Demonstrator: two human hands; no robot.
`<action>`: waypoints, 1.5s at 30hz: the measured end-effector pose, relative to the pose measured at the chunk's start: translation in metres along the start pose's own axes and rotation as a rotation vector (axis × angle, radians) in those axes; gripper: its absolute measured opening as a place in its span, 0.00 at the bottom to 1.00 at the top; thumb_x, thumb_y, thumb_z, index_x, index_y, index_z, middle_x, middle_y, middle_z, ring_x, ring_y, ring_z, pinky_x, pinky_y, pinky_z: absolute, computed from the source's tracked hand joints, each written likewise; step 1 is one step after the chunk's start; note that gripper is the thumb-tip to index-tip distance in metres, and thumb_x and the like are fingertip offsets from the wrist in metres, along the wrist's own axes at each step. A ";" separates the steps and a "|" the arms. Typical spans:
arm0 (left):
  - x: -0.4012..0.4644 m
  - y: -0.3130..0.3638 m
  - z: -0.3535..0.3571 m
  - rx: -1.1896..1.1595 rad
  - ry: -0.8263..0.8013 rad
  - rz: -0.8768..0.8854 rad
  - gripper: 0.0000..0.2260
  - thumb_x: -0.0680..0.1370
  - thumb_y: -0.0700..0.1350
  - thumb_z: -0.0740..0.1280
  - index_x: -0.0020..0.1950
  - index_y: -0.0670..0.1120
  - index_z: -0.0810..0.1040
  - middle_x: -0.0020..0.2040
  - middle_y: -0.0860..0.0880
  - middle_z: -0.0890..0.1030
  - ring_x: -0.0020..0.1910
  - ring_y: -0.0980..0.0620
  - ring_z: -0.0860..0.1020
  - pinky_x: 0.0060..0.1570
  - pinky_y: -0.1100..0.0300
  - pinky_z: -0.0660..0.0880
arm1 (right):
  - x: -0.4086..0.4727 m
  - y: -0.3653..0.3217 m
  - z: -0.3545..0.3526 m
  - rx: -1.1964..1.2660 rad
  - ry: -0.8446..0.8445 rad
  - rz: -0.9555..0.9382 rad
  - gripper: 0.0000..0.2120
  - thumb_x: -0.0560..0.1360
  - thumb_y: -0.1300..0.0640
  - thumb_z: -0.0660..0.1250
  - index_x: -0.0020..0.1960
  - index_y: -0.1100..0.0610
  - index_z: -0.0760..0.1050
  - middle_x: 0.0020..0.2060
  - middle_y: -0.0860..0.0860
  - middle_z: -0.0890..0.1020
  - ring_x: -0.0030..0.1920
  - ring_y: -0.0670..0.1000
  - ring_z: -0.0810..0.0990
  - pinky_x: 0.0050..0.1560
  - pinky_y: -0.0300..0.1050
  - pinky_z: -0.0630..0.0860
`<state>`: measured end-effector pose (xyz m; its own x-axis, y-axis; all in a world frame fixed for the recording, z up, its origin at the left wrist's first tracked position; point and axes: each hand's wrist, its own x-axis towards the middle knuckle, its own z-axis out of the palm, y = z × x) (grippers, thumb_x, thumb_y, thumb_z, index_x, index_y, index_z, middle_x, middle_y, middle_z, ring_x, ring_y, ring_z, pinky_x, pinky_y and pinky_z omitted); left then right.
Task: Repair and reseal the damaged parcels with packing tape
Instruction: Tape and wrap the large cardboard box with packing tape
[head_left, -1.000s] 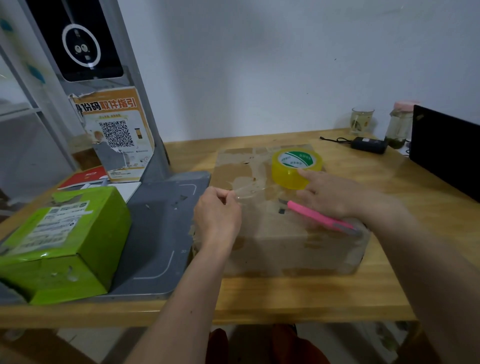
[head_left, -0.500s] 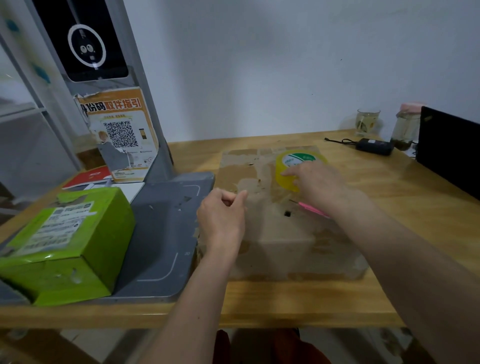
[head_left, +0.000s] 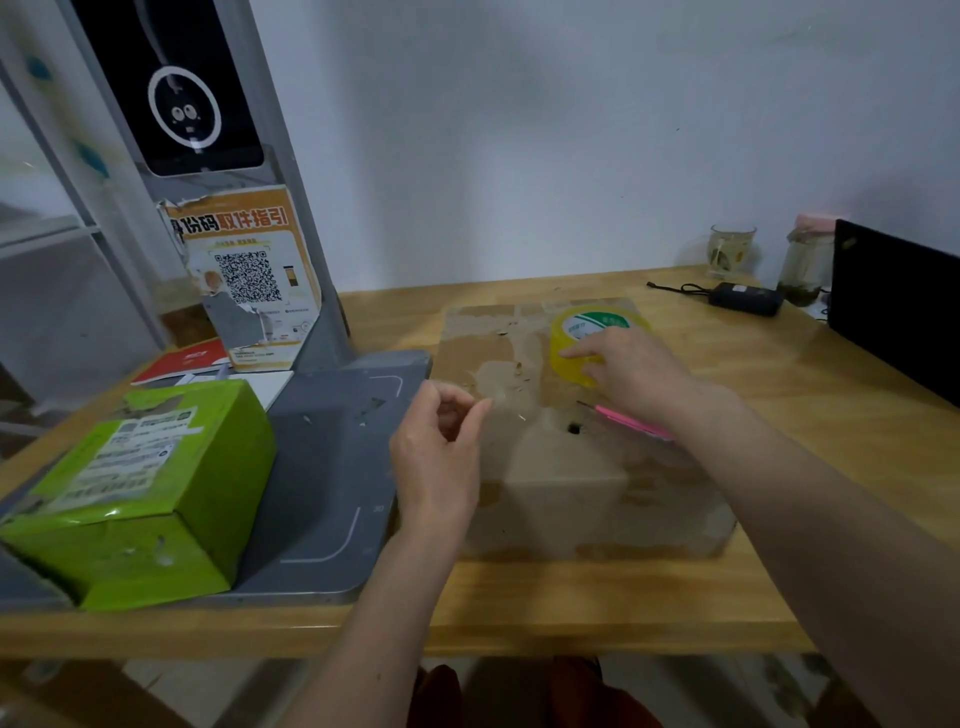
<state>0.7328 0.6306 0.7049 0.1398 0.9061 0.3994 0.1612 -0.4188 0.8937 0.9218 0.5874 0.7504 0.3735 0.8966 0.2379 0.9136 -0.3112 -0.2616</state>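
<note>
vs 0.5 s ago: left hand (head_left: 439, 447) thumb and forefinger now parted a little, loosely curled, holding nothing I can see; right hand (head_left: 631, 371) still on the yellow tape roll (head_left: 582, 338), fingers spread over its near side. Roll sits on the brown cardboard parcel (head_left: 561, 467), far right of its top; small hole (head_left: 573, 428) mid-top. Pink knife (head_left: 631, 423) lies on the parcel under the right wrist. Green box (head_left: 150, 493) on grey scale platform (head_left: 322, 467), left, apart. Parcel sits near the table (head_left: 571, 613) front edge; bare wood to the right

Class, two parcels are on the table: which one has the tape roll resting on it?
The brown cardboard box; the yellow tape roll sits on top. The green box carries none.
</note>
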 end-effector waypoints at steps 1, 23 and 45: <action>-0.001 -0.001 -0.002 -0.019 -0.024 0.023 0.10 0.74 0.43 0.74 0.38 0.53 0.74 0.37 0.55 0.79 0.36 0.61 0.76 0.38 0.71 0.72 | -0.001 0.001 0.000 0.000 -0.006 -0.015 0.20 0.80 0.62 0.60 0.69 0.47 0.72 0.70 0.53 0.71 0.70 0.55 0.68 0.67 0.49 0.67; 0.022 0.023 -0.028 -0.098 -0.092 0.244 0.11 0.75 0.37 0.72 0.43 0.54 0.78 0.39 0.57 0.81 0.40 0.57 0.80 0.44 0.65 0.77 | -0.016 -0.032 -0.032 0.917 -0.058 -0.097 0.04 0.70 0.64 0.73 0.42 0.59 0.78 0.46 0.59 0.85 0.53 0.58 0.82 0.59 0.47 0.78; 0.177 0.018 0.055 -0.341 -0.168 -0.445 0.06 0.73 0.30 0.71 0.38 0.37 0.80 0.35 0.40 0.81 0.27 0.48 0.80 0.33 0.61 0.81 | 0.132 -0.028 -0.022 0.527 0.150 0.128 0.12 0.80 0.64 0.60 0.42 0.70 0.76 0.31 0.48 0.76 0.30 0.39 0.73 0.21 0.32 0.69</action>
<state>0.8143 0.7799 0.7801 0.2887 0.9565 -0.0422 -0.0801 0.0680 0.9945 0.9492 0.7076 0.8094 0.5306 0.7950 0.2940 0.6699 -0.1808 -0.7201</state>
